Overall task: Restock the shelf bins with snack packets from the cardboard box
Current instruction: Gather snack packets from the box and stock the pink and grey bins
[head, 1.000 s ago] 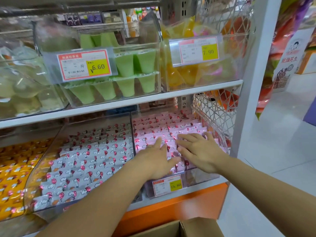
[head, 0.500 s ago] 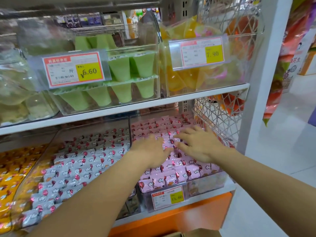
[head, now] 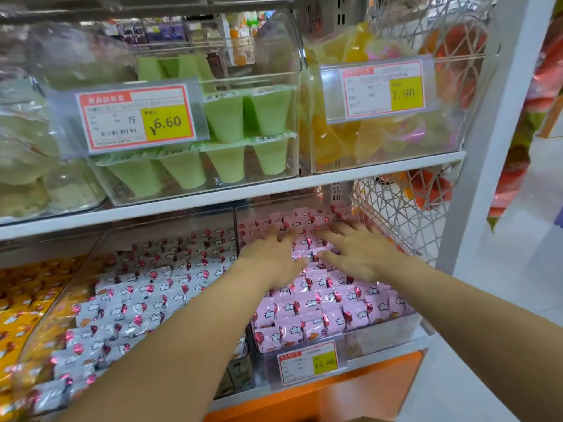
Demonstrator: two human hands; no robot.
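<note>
Left hand (head: pixel 271 260), right hand (head: pixel 361 254) deeper on packets (head: pixel 304 312)

Bright, flat white store light from above; shadows soft, darkest under the shelf board (head: pixel 274 190). Glare streaks and hazy reflections on the clear bins (head: pixel 274 65) up top, worst at upper left where contents wash out. 6.60 price tag (head: pixel 135 118): big digits readable, small print smeared. 7.90 price tag (head: pixel 384 89) softer. Left hand (head: pixel 271 257) and right hand (head: pixel 359 254) motion-blurred at the fingertips; pink packets (head: pixel 320 312) near the front sharper. Wide-angle bend: white upright (head: pixel 499 117) leans, shelf line tilts. Right edge out of focus, floor (head: pixel 518 269) nearly blown out.
</note>
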